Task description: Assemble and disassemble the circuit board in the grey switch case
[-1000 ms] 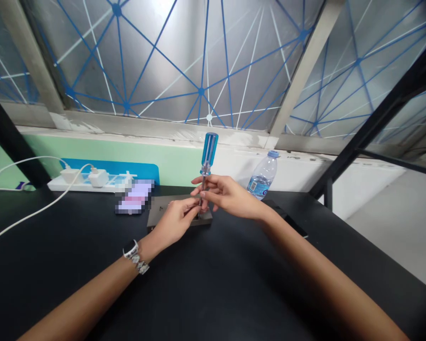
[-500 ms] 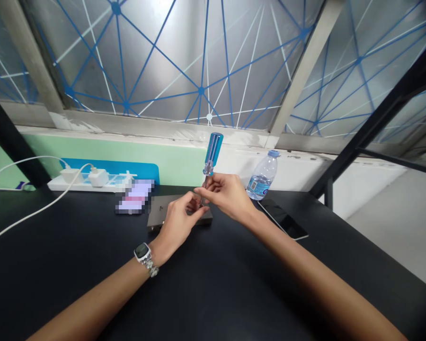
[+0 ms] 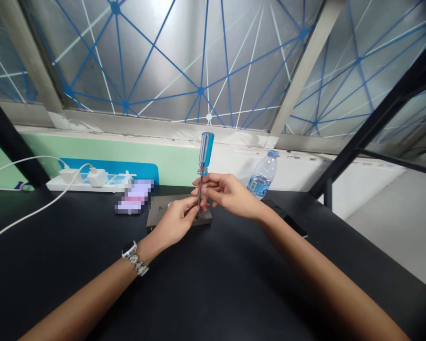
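Observation:
A screwdriver (image 3: 206,152) with a clear-and-blue handle stands nearly upright, its tip down at the right part of a flat grey-brown metal box (image 3: 156,217). Low on the shaft, close to the box, my left hand (image 3: 175,220) pinches it between thumb and fingers. My right hand (image 3: 230,195) curls its fingers loosely round the shaft just below the handle. Fingers hide part of the box top, and whether a screw sits under the tip I cannot tell. A watch with a metal band (image 3: 135,258) is on my left wrist.
Behind the box on the left lie a blurred-out phone (image 3: 135,196) and a white power strip (image 3: 81,182) with plugs and cables. To the right, a water bottle (image 3: 262,177) stands beside a dark tablet (image 3: 287,220), partly covered by my right forearm. A wall and window close off the back.
The screwdriver has swung from a rightward lean to nearly upright, its handle shifting left. My right hand's fingers have loosened and spread; my left wrist has turned and moved slightly left.

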`<state>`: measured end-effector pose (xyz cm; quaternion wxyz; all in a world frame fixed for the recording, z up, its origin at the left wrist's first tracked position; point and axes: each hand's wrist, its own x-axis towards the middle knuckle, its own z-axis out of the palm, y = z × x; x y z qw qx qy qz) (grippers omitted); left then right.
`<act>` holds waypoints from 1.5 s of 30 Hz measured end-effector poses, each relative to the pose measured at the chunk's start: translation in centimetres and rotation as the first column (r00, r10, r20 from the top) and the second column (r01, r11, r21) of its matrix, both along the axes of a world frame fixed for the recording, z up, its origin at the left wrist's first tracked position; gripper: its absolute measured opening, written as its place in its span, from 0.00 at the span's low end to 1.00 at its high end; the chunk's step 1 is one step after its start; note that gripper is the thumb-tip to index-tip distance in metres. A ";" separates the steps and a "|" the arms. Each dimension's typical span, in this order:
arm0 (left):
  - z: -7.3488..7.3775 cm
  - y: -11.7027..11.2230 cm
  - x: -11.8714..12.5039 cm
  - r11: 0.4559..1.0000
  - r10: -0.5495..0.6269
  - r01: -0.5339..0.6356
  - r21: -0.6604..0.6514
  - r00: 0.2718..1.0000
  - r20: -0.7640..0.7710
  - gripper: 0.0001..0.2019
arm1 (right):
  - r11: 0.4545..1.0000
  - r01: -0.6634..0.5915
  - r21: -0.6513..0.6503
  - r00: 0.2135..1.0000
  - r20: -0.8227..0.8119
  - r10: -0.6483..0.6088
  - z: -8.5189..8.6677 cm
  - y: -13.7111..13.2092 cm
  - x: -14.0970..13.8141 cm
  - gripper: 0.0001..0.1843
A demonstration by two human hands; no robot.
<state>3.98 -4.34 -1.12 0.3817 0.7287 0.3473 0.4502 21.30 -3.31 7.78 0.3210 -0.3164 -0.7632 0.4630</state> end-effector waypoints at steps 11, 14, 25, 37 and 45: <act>0.4 -0.7 0.8 0.945 0.309 -0.306 0.116 0.951 -0.014 0.10 | 0.949 0.216 0.230 0.976 -0.051 -0.210 -1.5 0.6 -0.8 0.10; 0.1 -0.4 0.7 0.957 0.280 -0.281 0.066 0.960 0.032 0.08 | 0.911 0.295 0.289 0.954 -0.032 -0.299 -1.9 0.7 -1.0 0.13; 0.0 0.3 -0.2 1.000 -0.026 0.026 -0.003 1.000 0.012 0.11 | 0.999 0.019 -0.043 1.000 -0.008 -0.020 0.0 0.0 -0.1 0.11; -0.2 -0.4 0.6 0.963 0.265 -0.264 0.053 0.964 -0.001 0.08 | 0.898 0.314 0.309 0.948 -0.044 -0.316 -2.1 0.8 -0.9 0.10; -0.4 0.4 -0.3 0.999 -0.004 0.006 -0.048 0.999 0.032 0.10 | 0.999 0.044 -0.009 0.999 -0.017 -0.044 -0.8 0.1 -0.4 0.18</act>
